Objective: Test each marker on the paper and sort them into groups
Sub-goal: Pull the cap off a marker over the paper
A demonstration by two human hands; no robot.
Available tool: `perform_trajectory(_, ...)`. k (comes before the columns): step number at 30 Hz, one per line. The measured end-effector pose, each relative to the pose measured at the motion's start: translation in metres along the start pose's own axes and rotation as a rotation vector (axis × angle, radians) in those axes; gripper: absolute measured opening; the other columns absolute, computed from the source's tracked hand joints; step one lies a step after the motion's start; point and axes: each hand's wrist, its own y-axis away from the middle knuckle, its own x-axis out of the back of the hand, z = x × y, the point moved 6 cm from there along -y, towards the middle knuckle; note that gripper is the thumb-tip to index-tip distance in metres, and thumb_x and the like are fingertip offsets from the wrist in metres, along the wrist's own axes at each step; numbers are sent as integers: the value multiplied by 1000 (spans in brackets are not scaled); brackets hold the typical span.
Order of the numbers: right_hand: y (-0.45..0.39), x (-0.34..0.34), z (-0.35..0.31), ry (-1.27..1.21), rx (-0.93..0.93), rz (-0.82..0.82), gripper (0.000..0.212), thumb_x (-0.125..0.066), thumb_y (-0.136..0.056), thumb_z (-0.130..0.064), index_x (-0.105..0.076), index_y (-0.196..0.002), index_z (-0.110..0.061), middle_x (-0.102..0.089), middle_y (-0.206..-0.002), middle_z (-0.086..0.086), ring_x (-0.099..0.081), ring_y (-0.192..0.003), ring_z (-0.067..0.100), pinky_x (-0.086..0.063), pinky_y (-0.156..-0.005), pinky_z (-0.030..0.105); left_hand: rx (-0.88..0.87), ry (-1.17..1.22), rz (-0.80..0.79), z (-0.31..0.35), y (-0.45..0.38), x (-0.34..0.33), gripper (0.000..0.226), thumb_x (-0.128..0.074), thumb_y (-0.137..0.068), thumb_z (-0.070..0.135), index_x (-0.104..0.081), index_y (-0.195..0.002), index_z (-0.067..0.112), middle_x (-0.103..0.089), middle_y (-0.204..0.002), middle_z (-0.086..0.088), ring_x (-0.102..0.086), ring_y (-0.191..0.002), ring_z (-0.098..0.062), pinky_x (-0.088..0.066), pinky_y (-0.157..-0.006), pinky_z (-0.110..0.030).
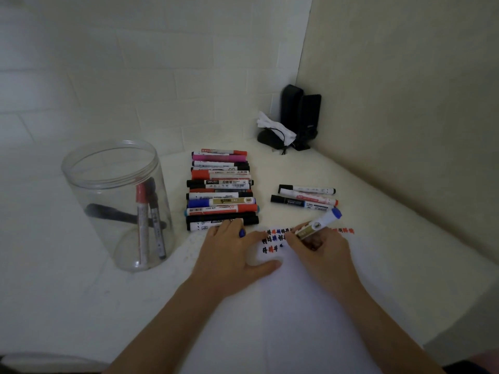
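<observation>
Head view shows our right hand (316, 245) curled around a blue marker (317, 225), pinching its barrel low down, with the blue butt end sticking up and away toward the right. The tip is hidden under our fingers, down at the paper (283, 306), among rows of small black, red and blue test marks (278, 236). Our left hand (232, 252) lies flat on the paper with fingers spread, pinning it; a small blue cap (242, 233) peeks out between two of those fingers, apparently held there.

Beyond the left hand sits a big stack (221, 190) of markers lying side by side. A smaller group (305, 197) of three lies to the right, well apart from the stack. A clear jar (116, 201) on the left holds a few more.

We judge the marker light and rigid, its plastic barrel smooth and a bit slippery, so a low pinch near the tip gives best control. The paper is thin and would slide or buckle without the flat hand on it. The cap is tiny and could roll away if dropped. The felt tip needs only light pressure.
</observation>
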Motion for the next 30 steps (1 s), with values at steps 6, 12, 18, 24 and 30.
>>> perform_trajectory(6, 1, -2, -2, 5, 14, -20, 7, -75, -82, -22, -68, -82, -25, -71, -74, -12, -66, -69, -7, -48, -61, 7, -2, 10, -10, 1, 0, 0, 72, -33, -74, 85, -61, -120, 38, -40, -87, 9, -46, -83, -12, -40, -78, -32)
perform_trajectory(12, 0, 0, -2, 4, 12, 14, 12, -74, -83, -22, -66, -77, -29, -70, -71, -12, -65, -68, -6, -47, -58, 6, 9, 13, -16, -1, 0, 0, 70, -35, -74, 84, -60, -120, 38, -39, -87, 10, -45, -83, -11, -40, -79, -32)
perform_trajectory(18, -4, 5, 3, -11, -81, 59, 9, -73, -83, -31, -69, -80, -24, -67, -65, -9, -59, -53, -2, -42, -53, 12, 38, 202, -98, -2, 2, 1, 51, -35, -89, 53, -44, -135, 31, -47, -109, 9, -41, -103, -7, -37, -96, -32)
perform_trajectory(24, -6, 7, -2, -137, -170, 2, 15, -69, -89, -27, -69, -93, -13, -60, -62, -1, -48, -52, 8, -40, -50, 19, 240, 639, -154, -3, 11, 17, 50, -45, -98, 9, -29, -146, 14, -55, -128, -1, -54, -110, -8, -39, -98, -13)
perform_trajectory(30, -7, 11, -17, -392, -269, -46, 30, -62, -93, -31, -68, -91, -1, -54, -64, 3, -47, -56, 10, -42, -48, 21, 282, 705, -77, -6, 29, 22, 26, -64, -90, 19, -61, -114, 28, -67, -109, 10, -59, -94, 7, -40, -83, -2)
